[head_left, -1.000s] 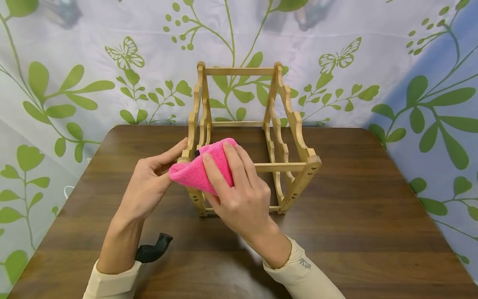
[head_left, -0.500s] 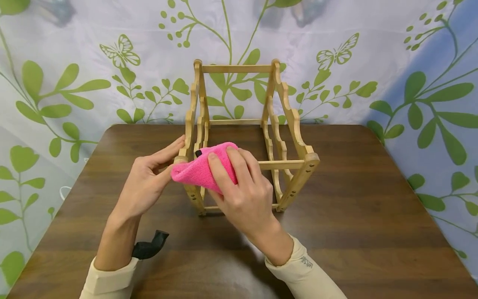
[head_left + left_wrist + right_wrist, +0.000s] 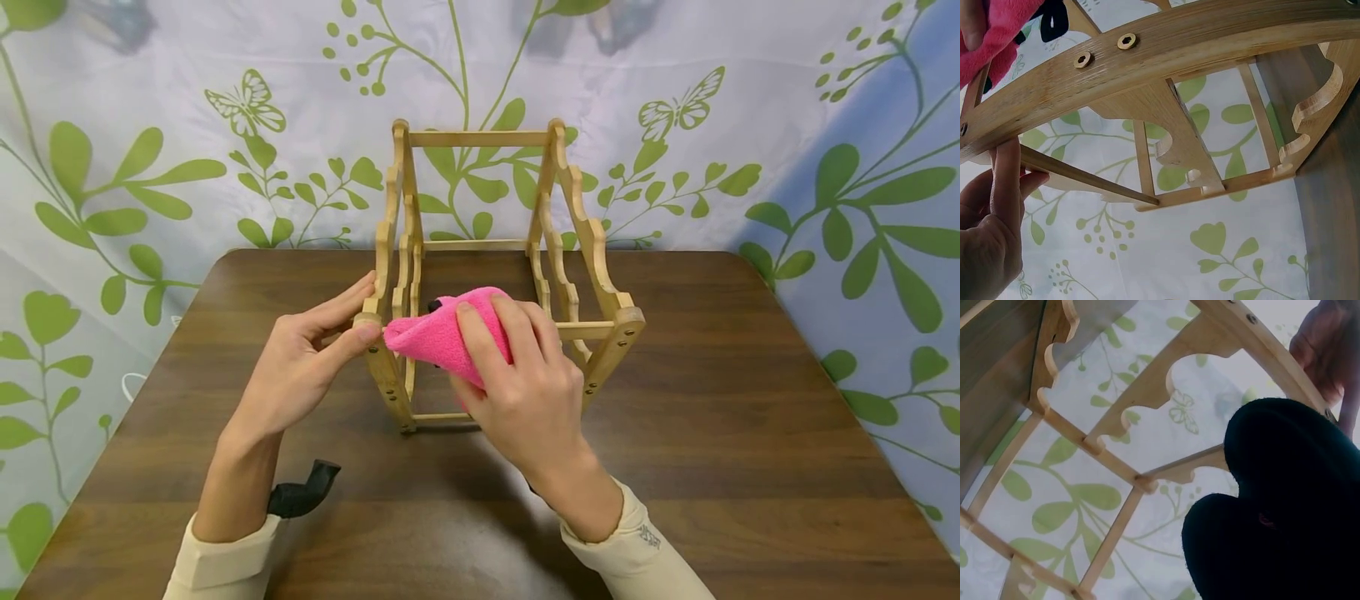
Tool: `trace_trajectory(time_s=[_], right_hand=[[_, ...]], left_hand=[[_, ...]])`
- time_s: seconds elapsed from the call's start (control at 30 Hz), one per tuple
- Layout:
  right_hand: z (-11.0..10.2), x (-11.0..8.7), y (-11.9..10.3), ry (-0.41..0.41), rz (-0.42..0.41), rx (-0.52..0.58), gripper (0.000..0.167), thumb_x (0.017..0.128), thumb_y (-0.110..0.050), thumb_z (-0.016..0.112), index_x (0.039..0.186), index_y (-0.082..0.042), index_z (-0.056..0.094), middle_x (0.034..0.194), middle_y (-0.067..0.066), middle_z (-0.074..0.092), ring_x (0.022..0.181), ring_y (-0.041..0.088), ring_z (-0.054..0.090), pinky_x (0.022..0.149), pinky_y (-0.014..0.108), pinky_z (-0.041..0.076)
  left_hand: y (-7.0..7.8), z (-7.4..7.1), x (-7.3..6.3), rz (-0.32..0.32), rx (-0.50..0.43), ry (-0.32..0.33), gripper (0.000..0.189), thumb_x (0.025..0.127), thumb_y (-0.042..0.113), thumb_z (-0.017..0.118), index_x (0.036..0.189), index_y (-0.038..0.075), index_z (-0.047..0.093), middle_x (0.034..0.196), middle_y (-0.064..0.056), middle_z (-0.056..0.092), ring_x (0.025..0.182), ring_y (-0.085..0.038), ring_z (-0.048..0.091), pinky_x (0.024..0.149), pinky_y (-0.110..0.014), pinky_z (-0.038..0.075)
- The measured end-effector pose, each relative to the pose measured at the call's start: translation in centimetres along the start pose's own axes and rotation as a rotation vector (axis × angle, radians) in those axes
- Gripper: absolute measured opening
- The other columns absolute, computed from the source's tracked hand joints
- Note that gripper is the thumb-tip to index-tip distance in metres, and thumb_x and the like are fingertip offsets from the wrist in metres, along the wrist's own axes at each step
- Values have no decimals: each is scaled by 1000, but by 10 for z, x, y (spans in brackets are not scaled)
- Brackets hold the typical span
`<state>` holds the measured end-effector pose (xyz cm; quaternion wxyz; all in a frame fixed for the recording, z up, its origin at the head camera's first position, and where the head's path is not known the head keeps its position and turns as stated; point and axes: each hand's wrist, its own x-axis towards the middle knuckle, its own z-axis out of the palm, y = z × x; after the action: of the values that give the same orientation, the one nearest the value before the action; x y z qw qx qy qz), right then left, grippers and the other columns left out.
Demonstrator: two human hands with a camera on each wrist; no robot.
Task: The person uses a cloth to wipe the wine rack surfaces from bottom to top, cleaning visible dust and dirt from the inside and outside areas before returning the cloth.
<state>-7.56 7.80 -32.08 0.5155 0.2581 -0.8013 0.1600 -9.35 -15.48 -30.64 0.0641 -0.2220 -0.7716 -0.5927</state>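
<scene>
Plainly, the table (image 3: 750, 400) carries the rack (image 3: 597, 250), upright and within easy reach. The left hand (image 3: 300, 358) pinches the rack's near left corner, presumably to steady it against rubbing. The right hand (image 3: 525, 392) grips the cloth (image 3: 442, 337), bunched over the near top rail, probably to wipe more than one face.

- My right hand (image 3: 525, 392) and the pink cloth (image 3: 446, 337) hide part of the near top rail (image 3: 588, 331) of the wooden rack (image 3: 597, 254).
- The lettering on my right sleeve (image 3: 637, 550) is too small to read.
- In the right wrist view, I can't make out a dark shape (image 3: 1291, 512).
- The left wrist view's edge crops my left hand (image 3: 991, 231).
</scene>
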Motion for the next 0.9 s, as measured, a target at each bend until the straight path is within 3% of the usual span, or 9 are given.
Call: trace_trajectory(time_s=[0.5,0.77,0.9], right_hand=[[-15,-4,21,2,-29,-1,40,80,-19,75,117,-4,65,114,20,64,96,38,61,66,51,59],[-31,-6,34,-53,-32,-2,55,69,-15,84,119,-4,65,115,20,63,97,39,60,63,55,58],[-35,-5,37,-60,-47,9,52,72,-15,82,120,-4,64,115,23,62,95,40,60,62,56,57]], left_hand=[[-1,0,2,26,22,1,45,96,1,62,140,4,53,145,-6,49,130,-19,50,93,-23,49],[0,-1,2,31,44,-4,44,96,1,62,139,5,54,145,-8,49,132,-19,48,93,-22,48],[1,-1,2,29,53,-4,44,96,1,62,140,5,54,145,-7,49,133,-19,47,95,-21,47]])
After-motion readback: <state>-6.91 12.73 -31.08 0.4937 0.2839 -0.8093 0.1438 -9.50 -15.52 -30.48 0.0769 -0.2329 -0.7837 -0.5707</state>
